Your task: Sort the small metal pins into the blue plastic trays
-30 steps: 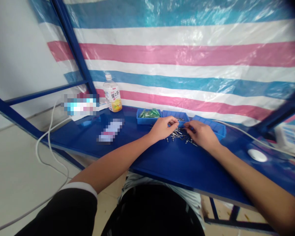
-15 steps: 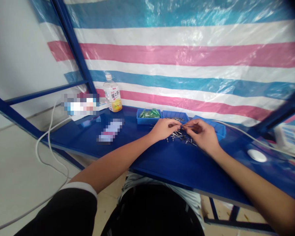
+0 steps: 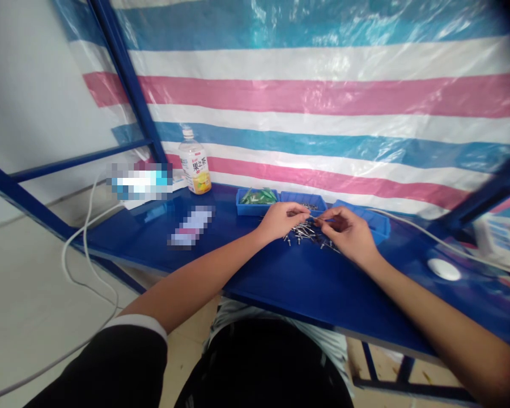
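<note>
My left hand (image 3: 283,221) is closed in a pinch, palm down, over the loose metal pieces. Facing it, my right hand (image 3: 346,228) pinches too, fingertips close to the left ones. A thin piece (image 3: 313,217), apparently a rivet, spans the small gap between both sets of fingertips; its ends are hidden. Below them lies a pile of silver blind rivets (image 3: 302,232) with thin stems. Behind the hands stand a blue bin (image 3: 255,210) of green pieces and a blue bin (image 3: 301,197) of metal pieces. Another blue bin (image 3: 381,223) is partly covered by my right hand.
A drink bottle (image 3: 196,167) stands at the back left of the blue table (image 3: 297,283). A blurred-out flat object (image 3: 191,228) lies in front of it. To the right are a white oval object (image 3: 444,269) and a white cable (image 3: 425,233). Striped sheeting (image 3: 323,96) hangs behind.
My left fingertips have drawn slightly left, away from the right ones, and the thin piece between them shows more. The right hand has hardly moved.
</note>
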Demonstrator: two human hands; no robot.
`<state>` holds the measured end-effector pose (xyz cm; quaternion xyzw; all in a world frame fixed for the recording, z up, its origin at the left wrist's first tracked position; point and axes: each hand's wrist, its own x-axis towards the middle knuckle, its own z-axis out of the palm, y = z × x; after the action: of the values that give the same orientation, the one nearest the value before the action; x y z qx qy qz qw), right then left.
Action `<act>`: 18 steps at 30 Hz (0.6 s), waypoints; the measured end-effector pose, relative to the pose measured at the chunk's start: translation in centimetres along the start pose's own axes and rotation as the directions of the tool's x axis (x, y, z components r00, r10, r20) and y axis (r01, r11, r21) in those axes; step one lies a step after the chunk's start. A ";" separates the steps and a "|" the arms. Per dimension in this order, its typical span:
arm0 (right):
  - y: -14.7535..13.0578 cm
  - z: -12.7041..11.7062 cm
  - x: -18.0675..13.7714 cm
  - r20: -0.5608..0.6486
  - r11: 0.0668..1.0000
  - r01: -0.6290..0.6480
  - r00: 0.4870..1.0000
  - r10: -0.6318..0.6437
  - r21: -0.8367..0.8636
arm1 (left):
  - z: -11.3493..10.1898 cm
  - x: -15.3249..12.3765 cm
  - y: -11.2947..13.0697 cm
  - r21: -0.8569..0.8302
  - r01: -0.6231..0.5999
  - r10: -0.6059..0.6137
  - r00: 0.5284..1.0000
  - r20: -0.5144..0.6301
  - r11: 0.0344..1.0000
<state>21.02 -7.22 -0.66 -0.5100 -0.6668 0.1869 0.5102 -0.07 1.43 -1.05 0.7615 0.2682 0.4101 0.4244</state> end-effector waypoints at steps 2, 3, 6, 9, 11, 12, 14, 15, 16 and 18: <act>0.1 0.0 0.0 0.019 0.997 0.007 1.000 -0.005 -0.079 | 0.0 0.0 0.3 0.030 -0.024 0.024 1.000 -0.019 0.999; 0.1 -0.1 0.0 0.029 0.993 0.015 1.000 -0.012 -0.114 | 0.0 0.0 0.4 0.041 -0.034 0.034 0.999 -0.022 0.999; 0.3 -0.1 0.0 0.055 0.984 0.033 0.998 -0.024 -0.177 | 0.2 -0.2 0.9 0.062 -0.057 0.058 0.998 -0.014 0.996; 0.6 0.0 -0.1 0.086 0.980 0.045 0.996 -0.028 -0.192 | 0.3 -0.4 1.1 0.065 -0.070 0.070 0.998 0.004 0.995; 0.8 0.1 -0.1 0.103 0.981 0.047 0.994 -0.028 -0.188 | 0.4 -0.5 1.1 0.055 -0.074 0.073 0.997 0.015 0.996; 0.9 0.1 -0.1 0.110 0.982 0.050 0.993 -0.030 -0.183 | 0.5 -0.5 1.1 0.050 -0.074 0.073 0.997 0.021 0.996; 0.8 0.1 -0.1 0.132 0.983 0.071 0.990 -0.049 -0.171 | 0.5 -0.5 1.2 0.048 -0.068 0.067 0.997 0.026 0.997; 0.6 0.1 -0.1 0.146 0.982 0.087 0.987 -0.062 -0.167 | 0.5 -0.5 1.2 0.050 -0.063 0.061 0.998 0.026 0.997; 0.5 0.1 0.0 0.156 0.981 0.101 0.985 -0.075 -0.167 | 0.5 -0.6 1.3 0.052 -0.057 0.056 0.998 0.023 0.997; 0.1 -0.1 0.0 0.158 0.976 0.119 0.983 -0.090 -0.185 | 0.5 -0.7 1.5 0.035 -0.036 0.035 0.999 0.024 0.999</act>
<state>21.12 -7.15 -0.71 -0.5061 -0.7438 0.1318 0.4163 0.07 -0.05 -0.14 0.7782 0.2571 0.4038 0.4064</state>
